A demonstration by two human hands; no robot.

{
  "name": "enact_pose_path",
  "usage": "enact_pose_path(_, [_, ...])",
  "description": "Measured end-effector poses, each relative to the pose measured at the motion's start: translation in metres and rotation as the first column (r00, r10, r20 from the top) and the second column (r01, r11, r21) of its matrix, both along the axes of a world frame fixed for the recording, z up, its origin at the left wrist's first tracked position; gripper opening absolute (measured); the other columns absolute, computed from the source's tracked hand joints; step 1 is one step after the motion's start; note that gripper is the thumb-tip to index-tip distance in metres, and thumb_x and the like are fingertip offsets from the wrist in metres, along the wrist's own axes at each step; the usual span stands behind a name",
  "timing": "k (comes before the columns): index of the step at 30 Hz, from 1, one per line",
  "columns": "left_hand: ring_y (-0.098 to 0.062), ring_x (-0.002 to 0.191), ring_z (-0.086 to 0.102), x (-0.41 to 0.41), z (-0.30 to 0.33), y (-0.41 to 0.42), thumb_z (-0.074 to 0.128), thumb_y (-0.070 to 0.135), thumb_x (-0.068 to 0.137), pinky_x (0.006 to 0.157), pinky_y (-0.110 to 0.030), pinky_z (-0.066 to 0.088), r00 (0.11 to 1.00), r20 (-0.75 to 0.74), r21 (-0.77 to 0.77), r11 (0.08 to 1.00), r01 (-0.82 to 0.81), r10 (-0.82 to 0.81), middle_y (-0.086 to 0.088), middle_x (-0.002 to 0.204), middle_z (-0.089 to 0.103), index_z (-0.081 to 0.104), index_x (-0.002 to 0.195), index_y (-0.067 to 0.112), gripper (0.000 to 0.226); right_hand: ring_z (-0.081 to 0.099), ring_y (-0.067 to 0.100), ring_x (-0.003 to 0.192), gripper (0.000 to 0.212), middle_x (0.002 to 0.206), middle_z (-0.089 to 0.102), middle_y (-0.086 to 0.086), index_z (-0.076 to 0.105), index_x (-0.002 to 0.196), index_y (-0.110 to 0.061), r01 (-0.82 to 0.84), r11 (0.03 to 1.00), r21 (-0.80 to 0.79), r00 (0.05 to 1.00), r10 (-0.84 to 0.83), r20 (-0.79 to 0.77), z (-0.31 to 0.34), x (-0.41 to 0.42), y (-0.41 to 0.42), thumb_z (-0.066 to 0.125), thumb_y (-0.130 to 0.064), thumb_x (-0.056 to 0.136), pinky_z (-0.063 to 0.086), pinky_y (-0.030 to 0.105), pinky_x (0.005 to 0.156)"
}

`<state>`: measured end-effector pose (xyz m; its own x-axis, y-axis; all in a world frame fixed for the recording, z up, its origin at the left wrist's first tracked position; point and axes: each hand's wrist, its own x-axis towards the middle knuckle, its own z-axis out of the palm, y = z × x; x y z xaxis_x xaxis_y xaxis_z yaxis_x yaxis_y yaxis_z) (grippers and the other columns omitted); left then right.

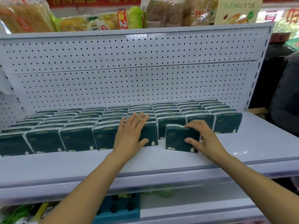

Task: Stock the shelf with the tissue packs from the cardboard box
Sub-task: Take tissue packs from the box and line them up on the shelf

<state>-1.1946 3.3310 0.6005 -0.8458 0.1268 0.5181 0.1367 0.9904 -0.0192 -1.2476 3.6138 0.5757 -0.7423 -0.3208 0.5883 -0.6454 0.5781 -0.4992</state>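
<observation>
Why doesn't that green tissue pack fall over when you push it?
The tissue pack is probably soft and light. It stands on a wide flat bottom, so it likely slides. The right hand grips its end, steadying it.

Tissue packs [77, 139]: nine front-row columns on one shelf [145, 160], roughly five or six deep, rear rows indistinct; one loose pack [178, 138]; two hands.

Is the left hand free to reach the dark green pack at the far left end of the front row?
Probably yes. The left hand lies flat on a front-row pack, gripping nothing, and bare shelf runs in front of the far-left pack.
</observation>
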Motion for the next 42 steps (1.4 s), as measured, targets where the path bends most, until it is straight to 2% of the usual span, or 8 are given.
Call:
enact_pose_path(4, [-0.017,0.151,-0.003,-0.014,-0.005,-0.013,0.058,0.041,0.094,0.121,-0.042,-0.007,0.997,0.061,-0.177,0.984,-0.033,0.044,0.004,0.165,0.001,-0.002,0.156,0.030,0.087,0.055,0.019,0.109,0.051,0.135,0.048,-0.005,0.056,0.129,-0.030,0.170,0.963,0.209,0.964,-0.119,-0.237,0.001,-0.018,-0.009,0.076,-0.031,0.082,0.055,0.037,0.071])
enact_pose_path(13, [-0.019,0.150,0.017,-0.029,-0.012,-0.014,0.068,0.034,0.090,0.116,-0.034,-0.009,0.999,0.012,-0.243,0.970,-0.031,0.035,-0.001,0.162,0.018,0.012,0.156,0.022,0.088,0.046,0.023,0.121,0.072,0.131,0.056,0.003,0.052,0.134,-0.021,0.239,0.897,0.373,0.859,-0.015,-0.512,-0.009,-0.042,-0.026,0.084,-0.028,0.070,0.037,0.041,0.105])
enact_pose_path(17, [-0.018,0.151,0.008,-0.034,-0.012,-0.013,0.059,0.035,0.095,0.116,-0.032,-0.012,0.999,0.021,-0.244,0.969,-0.036,0.042,0.000,0.164,0.008,0.003,0.157,0.022,0.084,0.043,0.024,0.125,0.072,0.132,0.056,0.004,0.056,0.131,-0.019,0.205,0.904,0.376,0.864,0.013,-0.503,-0.007,-0.048,-0.035,0.087,-0.022,0.066,0.048,0.041,0.097])
enact_pose_path(21, [-0.020,0.149,0.016,-0.033,-0.011,-0.013,0.066,0.030,0.091,0.118,-0.030,-0.001,1.000,0.020,-0.192,0.981,-0.006,0.010,-0.002,0.163,0.017,0.013,0.156,0.021,0.084,0.046,0.026,0.128,0.072,0.136,0.053,0.002,0.053,0.134,-0.022,0.183,0.905,0.385,0.895,0.009,-0.447,-0.005,-0.050,-0.040,0.086,-0.021,0.069,0.052,0.040,0.092])
enact_pose_path(26, [-0.019,0.148,0.017,-0.032,-0.005,-0.011,0.062,0.033,0.094,0.118,-0.030,0.018,0.998,0.052,-0.192,0.981,-0.011,0.022,0.002,0.163,0.013,0.009,0.156,0.024,0.082,0.045,0.025,0.120,0.072,0.132,0.054,0.005,0.054,0.132,-0.018,0.191,0.896,0.401,0.895,0.009,-0.446,-0.004,-0.052,-0.041,0.086,-0.020,0.068,0.047,0.041,0.097])
enact_pose_path(32, [-0.018,0.147,0.020,-0.025,0.008,-0.009,0.063,0.043,0.090,0.121,-0.037,0.005,0.996,0.077,-0.185,0.982,-0.035,0.050,0.003,0.162,0.018,0.006,0.156,0.028,0.088,0.048,0.028,0.130,0.068,0.140,0.051,0.006,0.054,0.131,-0.020,0.247,0.871,0.425,0.908,-0.054,-0.416,0.004,-0.043,-0.045,0.083,-0.033,0.071,0.028,0.053,0.112])
enact_pose_path(35, [-0.020,0.148,0.019,-0.007,0.011,-0.005,0.060,0.052,0.089,0.122,-0.042,0.004,0.997,-0.004,-0.114,0.991,-0.072,0.072,0.002,0.161,0.021,0.010,0.156,0.028,0.086,0.041,0.028,0.136,0.064,0.148,0.041,0.005,0.049,0.137,-0.023,0.254,0.897,0.362,0.910,-0.096,-0.403,0.012,-0.027,-0.048,0.073,-0.042,0.081,0.022,0.054,0.115])
enact_pose_path(42, [-0.029,0.126,0.051,0.072,-0.009,-0.005,0.071,0.046,0.081,0.104,-0.048,0.044,0.947,-0.305,0.026,0.995,-0.100,0.103,-0.006,0.147,0.046,0.036,0.148,0.018,0.080,0.052,0.028,0.121,0.060,0.142,0.049,0.007,0.042,0.142,-0.017,0.143,0.969,0.203,0.865,-0.023,-0.502,0.020,0.037,-0.066,0.062,-0.038,0.090,0.043,0.048,0.101])
